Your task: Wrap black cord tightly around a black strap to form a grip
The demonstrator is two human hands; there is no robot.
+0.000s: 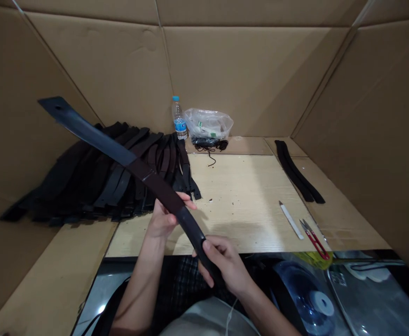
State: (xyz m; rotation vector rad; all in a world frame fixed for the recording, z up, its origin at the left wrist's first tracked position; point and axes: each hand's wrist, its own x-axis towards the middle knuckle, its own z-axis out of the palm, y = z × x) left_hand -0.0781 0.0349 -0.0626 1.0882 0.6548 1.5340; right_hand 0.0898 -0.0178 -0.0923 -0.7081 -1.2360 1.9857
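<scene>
A long dark strap (pixel 120 156) slants up from near my lap to the upper left, its far end lifted against the cardboard wall. My left hand (pixel 165 217) grips the strap about midway, fingers closed round it. Lower down, my right hand (pixel 225 263) is wrapped round the strap's near end, over the front edge of the wooden board (pixel 246 196). Behind the strap, a heap of similar dark straps (pixel 95 182) lies fanned out on the left.
Cardboard walls enclose the space on three sides. A water bottle (pixel 179 117) and a clear plastic bag (pixel 208 125) stand at the back. Two dark straps (pixel 297 171) lie at the right. A white pencil (pixel 291 220) and red thread snips (pixel 314 239) lie near the front right.
</scene>
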